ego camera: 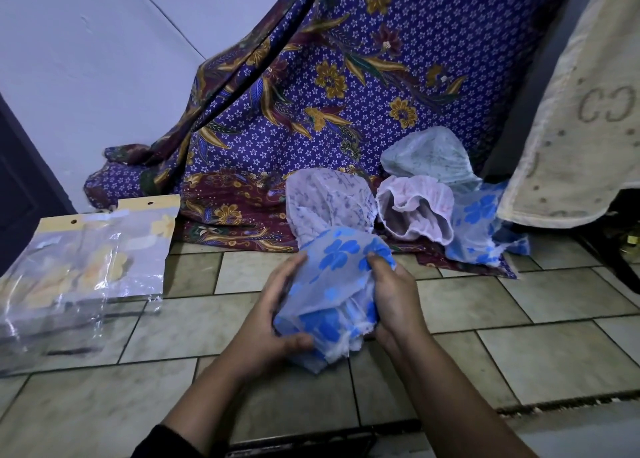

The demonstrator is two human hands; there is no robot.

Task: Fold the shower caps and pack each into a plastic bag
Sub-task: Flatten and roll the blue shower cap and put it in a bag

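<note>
Blue-flowered shower cap (334, 284) is bunched above the tiled floor (519, 357), held between the left grip (277, 313) and right grip (394, 301), both clutching its fabric; plastic bags (86, 270) lie well apart at left.

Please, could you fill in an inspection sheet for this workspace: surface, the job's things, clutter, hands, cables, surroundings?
Surface: tiled floor, dark joints.
Job's things: held cap, blue flowers, crumpled, not yet bagged; four more caps heaped behind it on the cloth's edge; clear bags with yellow headers lying on the floor at left.
Clutter: nothing seen.
Hands: left hand and right hand both grip the held cap, one on each side.
Cables: thin dark line on the wall; cable or crack, cannot tell.
Surroundings: batik cloth draped behind; beige towel hanging at right; pale wall.
</note>
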